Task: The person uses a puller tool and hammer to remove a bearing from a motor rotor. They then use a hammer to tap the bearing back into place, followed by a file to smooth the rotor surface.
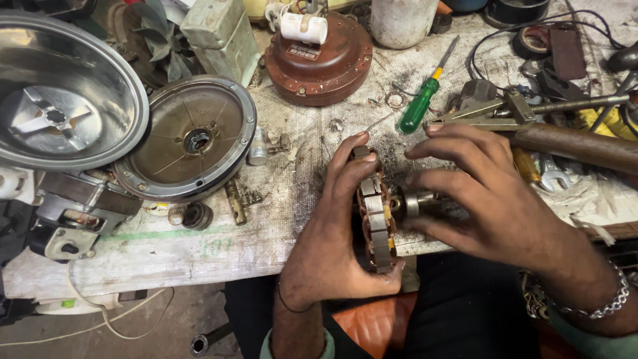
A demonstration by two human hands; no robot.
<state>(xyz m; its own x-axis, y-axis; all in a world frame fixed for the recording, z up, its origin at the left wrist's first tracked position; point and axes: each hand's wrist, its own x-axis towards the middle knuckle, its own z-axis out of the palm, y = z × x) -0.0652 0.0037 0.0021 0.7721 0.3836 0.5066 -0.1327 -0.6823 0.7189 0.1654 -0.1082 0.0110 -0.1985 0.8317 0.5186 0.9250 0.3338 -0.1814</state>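
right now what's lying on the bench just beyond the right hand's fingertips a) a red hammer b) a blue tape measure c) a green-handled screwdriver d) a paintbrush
c: a green-handled screwdriver lies at an angle on the bench just past the right hand, while the left hand grips the wound motor stator.

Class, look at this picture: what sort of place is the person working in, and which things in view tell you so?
Probably a small repair workshop for electric motors or fans. The left hand holds a wound motor stator over a grimy workbench, with a green-handled screwdriver and a brown motor housing nearby.
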